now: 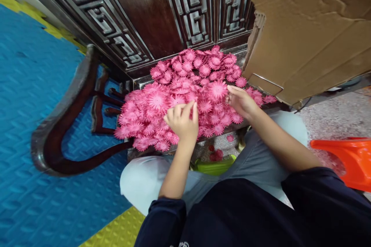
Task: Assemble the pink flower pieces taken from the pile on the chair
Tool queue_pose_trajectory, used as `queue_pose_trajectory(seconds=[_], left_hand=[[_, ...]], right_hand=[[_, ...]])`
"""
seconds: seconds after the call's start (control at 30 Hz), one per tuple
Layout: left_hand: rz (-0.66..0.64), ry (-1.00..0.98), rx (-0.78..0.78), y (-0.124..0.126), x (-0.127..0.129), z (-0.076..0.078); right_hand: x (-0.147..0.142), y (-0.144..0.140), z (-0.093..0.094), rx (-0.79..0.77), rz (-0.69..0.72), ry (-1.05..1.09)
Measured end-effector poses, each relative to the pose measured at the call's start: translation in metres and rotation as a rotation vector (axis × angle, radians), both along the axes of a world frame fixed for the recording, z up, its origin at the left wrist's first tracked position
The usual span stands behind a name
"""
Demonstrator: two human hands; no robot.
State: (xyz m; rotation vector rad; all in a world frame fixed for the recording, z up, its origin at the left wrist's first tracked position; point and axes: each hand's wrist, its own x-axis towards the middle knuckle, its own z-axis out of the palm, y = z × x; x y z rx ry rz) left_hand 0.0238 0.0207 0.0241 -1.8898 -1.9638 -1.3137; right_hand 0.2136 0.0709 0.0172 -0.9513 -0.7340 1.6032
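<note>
A large heap of pink artificial flower heads [149, 129] with many thin petals covers the dark wooden seat [239, 125] in front of me. Between the fingertips of my right hand [242, 100] is the edge of one pink flower head [218, 90], held just over the right part of the heap. My left hand [184, 120] hovers over the middle of the pile, thumb and forefinger tips brought together and the other fingers bent. Whether something small sits in that pinch I cannot make out.
Carved dark wood forms the backrest [145, 4], with a curved armrest [46, 146] at left. A cardboard box [307, 46] stands at right. An orange plastic stool [350, 158] is beside my leg. A green plastic object [214, 167] lies below, near red pieces [216, 155] on the floor.
</note>
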Motion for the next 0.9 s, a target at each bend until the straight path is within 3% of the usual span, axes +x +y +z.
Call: queue_pose_trajectory(seconds=[0.1,0.23,0.43,0.57,0.8,0.9], left_hand=[[-0.086,0.125,-0.149,0.001,0.012,-0.014],[-0.111,0.143,-0.198,0.001,0.02,-0.025],[-0.181,-0.035,-0.142,-0.007,0.018,-0.01],[-0.252,-0.163,-0.157,-0.014,0.021,0.001],[-0.241,-0.278,-0.182,-0.015,0.023,0.0],[-0.297,-0.364,-0.198,-0.014,0.022,0.0]], right_hand=[[0.0,0.0,0.002,-0.012,-0.02,-0.033],[-0.004,-0.003,0.004,-0.02,0.014,-0.035],[-0.01,-0.008,-0.001,0.024,0.101,-0.138],[-0.016,-0.013,-0.003,0.031,0.25,-0.121],[-0.019,-0.016,-0.003,0.063,0.398,-0.112],[-0.018,-0.016,-0.004,0.075,0.426,-0.12]])
